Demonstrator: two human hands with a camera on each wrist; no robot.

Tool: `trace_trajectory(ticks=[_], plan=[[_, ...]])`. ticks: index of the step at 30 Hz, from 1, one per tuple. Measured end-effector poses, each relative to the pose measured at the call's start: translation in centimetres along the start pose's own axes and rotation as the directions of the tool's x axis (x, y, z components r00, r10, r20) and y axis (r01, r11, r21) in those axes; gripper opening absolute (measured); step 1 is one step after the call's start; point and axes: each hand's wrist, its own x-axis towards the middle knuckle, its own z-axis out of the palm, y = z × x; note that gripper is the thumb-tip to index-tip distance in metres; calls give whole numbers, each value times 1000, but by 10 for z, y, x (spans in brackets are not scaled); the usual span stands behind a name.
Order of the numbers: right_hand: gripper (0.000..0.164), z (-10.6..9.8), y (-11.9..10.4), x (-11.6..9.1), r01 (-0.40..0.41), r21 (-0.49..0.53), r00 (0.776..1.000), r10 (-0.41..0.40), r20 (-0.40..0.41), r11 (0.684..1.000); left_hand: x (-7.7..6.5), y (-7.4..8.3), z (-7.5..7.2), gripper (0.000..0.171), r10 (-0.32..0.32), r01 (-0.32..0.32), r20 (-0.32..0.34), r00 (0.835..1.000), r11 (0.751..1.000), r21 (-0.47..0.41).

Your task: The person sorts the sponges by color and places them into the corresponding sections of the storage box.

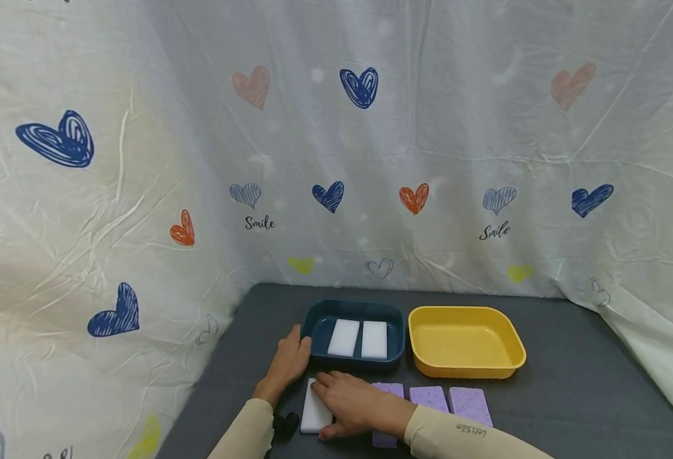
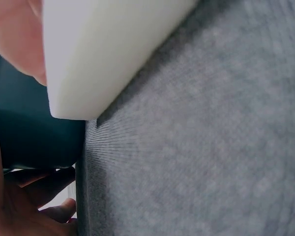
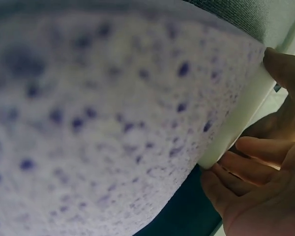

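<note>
Gray tablecloth point(image 1: 589, 370) extends rightward past the yellow tray point(image 1: 471, 371). Lower center, the right hand point(image 1: 352, 401) pinches a white sponge point(image 1: 315, 414), forearm over purple sponges point(image 1: 471, 406); the left hand point(image 1: 288, 361), fingers outstretched, touches the navy tray point(image 1: 350, 364).

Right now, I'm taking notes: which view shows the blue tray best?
The head view: it shows the blue tray, rim and inside, holding two white sponges. The left wrist view catches only part of its outer wall; the right wrist, just a dark piece beyond a purple sponge.
</note>
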Motion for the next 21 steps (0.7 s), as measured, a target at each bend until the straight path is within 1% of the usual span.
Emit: trace_trajectory(ticks=[2, 9, 13, 19, 21], plan=[[87, -1, 0, 0, 7, -7, 1000, -7, -8, 1000, 0, 0, 0, 32, -4, 4, 4, 1000, 1000, 3], [84, -6, 0, -4, 24, -12, 1000, -24, -11, 1000, 0, 1, 0, 26, 1, -1, 1, 1000, 1000, 9], [85, -16, -1, -10, 23, -4, 1000, -23, -14, 1000, 0, 0, -1, 28, 1, -1, 12, 1000, 1000, 5], [86, -31, -2, -18, 59, -51, 997, -61, -51, 997, 0, -1, -1, 32, 0, 0, 16, 1000, 1000, 9], [86, -37, -1, -20, 64, -52, 996, -67, -57, 997, 0, -1, -1, 34, -1, 1, 18, 1000, 1000, 12]])
